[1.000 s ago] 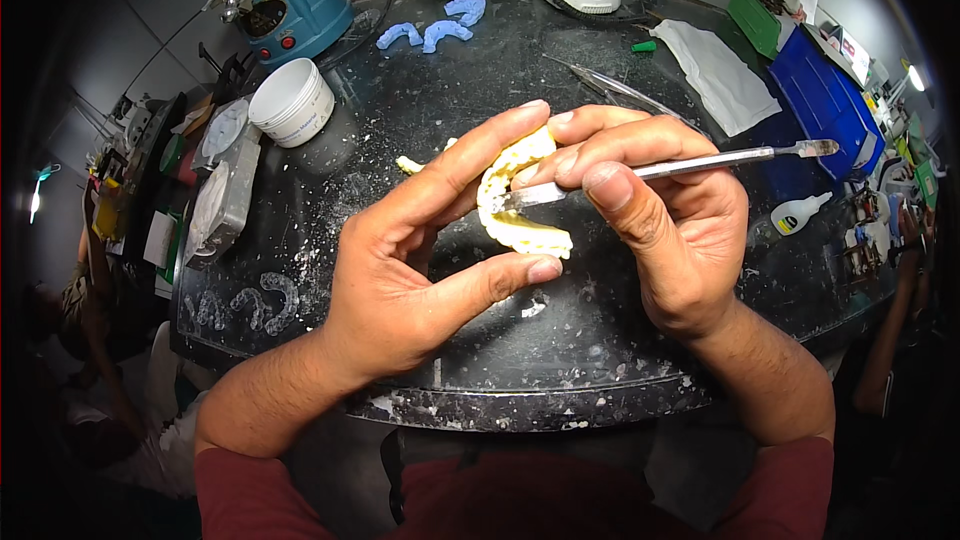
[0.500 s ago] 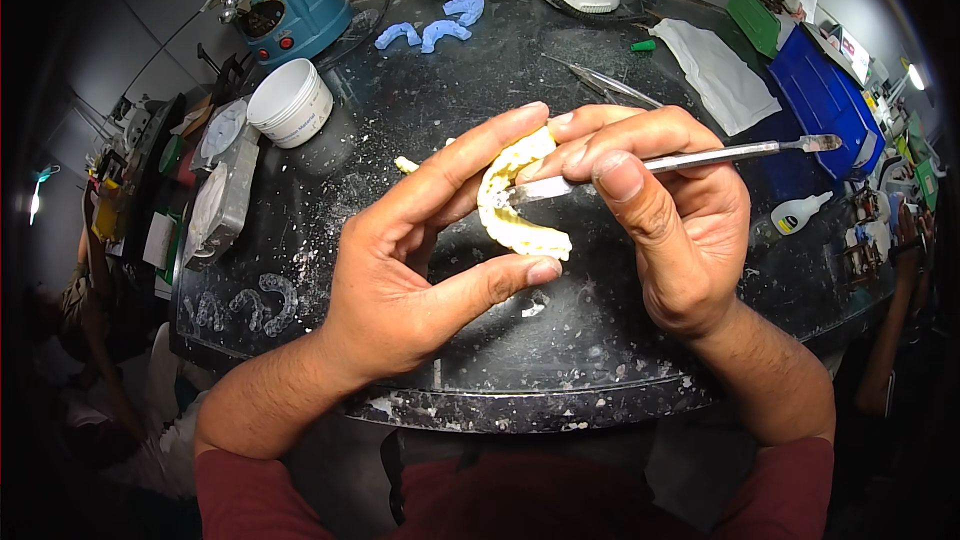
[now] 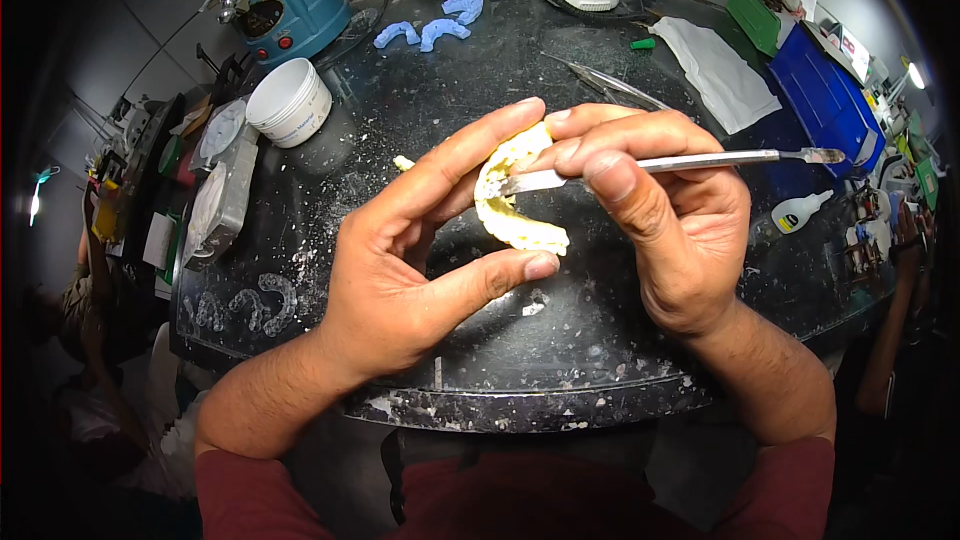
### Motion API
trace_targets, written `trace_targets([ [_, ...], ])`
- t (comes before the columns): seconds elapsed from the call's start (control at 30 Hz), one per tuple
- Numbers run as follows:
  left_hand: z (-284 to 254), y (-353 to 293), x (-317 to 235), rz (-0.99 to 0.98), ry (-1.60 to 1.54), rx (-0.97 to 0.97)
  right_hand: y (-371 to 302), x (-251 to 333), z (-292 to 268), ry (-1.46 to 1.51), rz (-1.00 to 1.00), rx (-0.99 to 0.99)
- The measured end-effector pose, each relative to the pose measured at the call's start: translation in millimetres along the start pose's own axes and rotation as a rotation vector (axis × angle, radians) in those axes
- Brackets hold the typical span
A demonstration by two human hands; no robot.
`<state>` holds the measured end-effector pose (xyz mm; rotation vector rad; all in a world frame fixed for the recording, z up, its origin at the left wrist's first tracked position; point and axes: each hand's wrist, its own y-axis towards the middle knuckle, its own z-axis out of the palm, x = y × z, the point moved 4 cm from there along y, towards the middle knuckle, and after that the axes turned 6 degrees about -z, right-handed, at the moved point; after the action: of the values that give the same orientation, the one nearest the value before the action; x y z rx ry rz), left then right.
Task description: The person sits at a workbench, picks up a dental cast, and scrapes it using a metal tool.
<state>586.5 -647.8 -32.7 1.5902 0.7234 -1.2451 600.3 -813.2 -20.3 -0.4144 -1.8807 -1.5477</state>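
Observation:
Between the fingers and thumb of my left hand (image 3: 410, 260) is a pale yellow, horseshoe-shaped dental model (image 3: 520, 228), its open side facing right. My right hand (image 3: 670, 200) is closed round a metal spatula-like knife (image 3: 690, 161), held almost level. The flat blade touches the inner curve of the model, and the narrow tip at the other end points right. Fingertips of both hands come close together at the model's far end. A small yellowish scrap (image 3: 404, 163) lies on the table behind my left hand.
White crumbs dot the dark table (image 3: 590, 355). Blue arch pieces (image 3: 443, 33) lie at the back, clear aligner-like trays (image 3: 277, 305) at left. A white tub (image 3: 290, 102), tweezers (image 3: 615, 83), a white cloth (image 3: 715, 72), a small bottle (image 3: 800, 211) and a blue bin (image 3: 825, 90) surround my hands.
The knife has tilted slightly, its blade end shifting a little left and up along the model's inner curve. The model and left fingers have moved only slightly.

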Motion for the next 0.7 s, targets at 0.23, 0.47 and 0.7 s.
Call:
trace_targets([
  [0.23, 1, 4, -4, -0.129, -0.208, -0.032, 4, -1, -11, 0.149, -0.066, -0.086],
  [0.47, -1, 1, -2, -0.19, -0.236, 0.013, 12, 19, 2, -0.426, -0.292, 0.373],
  [0.7, -2, 3, -7, -0.116, -0.115, -0.028, 20, 22, -32, -0.724, -0.337, 0.202],
])
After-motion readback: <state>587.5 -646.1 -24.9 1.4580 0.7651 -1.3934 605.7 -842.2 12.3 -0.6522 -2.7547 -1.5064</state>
